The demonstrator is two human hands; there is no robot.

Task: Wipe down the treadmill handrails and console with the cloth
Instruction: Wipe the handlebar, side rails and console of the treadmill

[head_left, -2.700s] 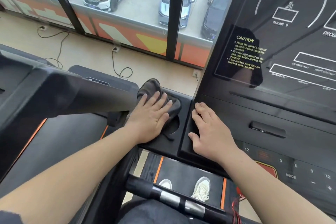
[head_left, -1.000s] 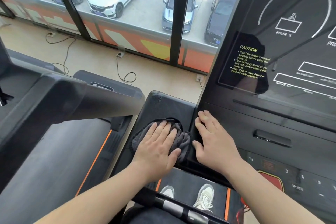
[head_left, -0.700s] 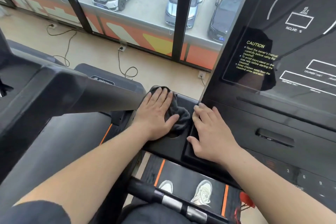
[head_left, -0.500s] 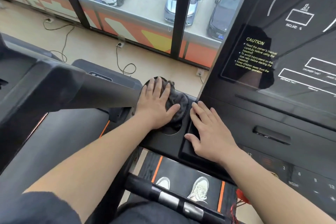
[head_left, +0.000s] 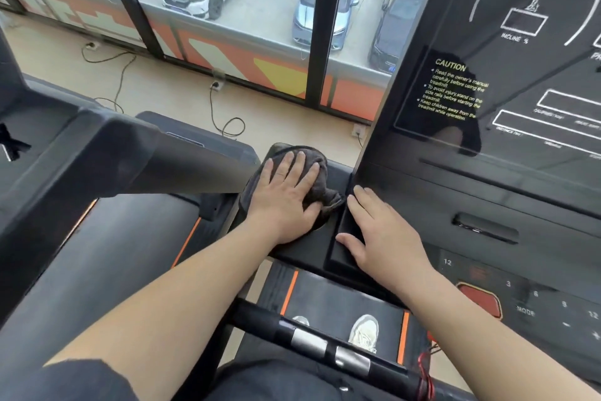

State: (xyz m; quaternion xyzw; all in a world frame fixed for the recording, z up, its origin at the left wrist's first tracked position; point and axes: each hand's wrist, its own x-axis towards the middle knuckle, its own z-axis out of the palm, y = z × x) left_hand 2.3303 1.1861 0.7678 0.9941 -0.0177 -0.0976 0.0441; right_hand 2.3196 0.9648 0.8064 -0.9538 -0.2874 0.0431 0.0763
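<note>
While the black console (head_left: 487, 192) fills the right of the view, its dark screen carrying a yellow CAUTION notice, a second treadmill (head_left: 107, 173) stands to the left of the console with its grey arm reaching toward it. Beyond the console, a tall window (head_left: 328, 26) looks onto parked cars, and cables trail over the pale floor (head_left: 182, 91) below the glass. Joined to the console's left edge is a black side tray (head_left: 309, 247) with a round recess. Below the console's near edge runs a black grip bar (head_left: 312, 343) with two silver plates.

The left hand (head_left: 286, 202) lies flat on the tray left of the console, its fingers straight and slightly apart, pressing down on the cloth. The right hand (head_left: 383, 234) rests palm down on the console's left border, fingers straight and close together, holding nothing.

The dark grey cloth (head_left: 320, 186) is bunched under the left palm at the far end of the tray, just beside the console's left edge. A red button (head_left: 481, 299) sits low on the console among the number keys. Pale shoes (head_left: 364, 332) show on the belt beneath the console.
</note>
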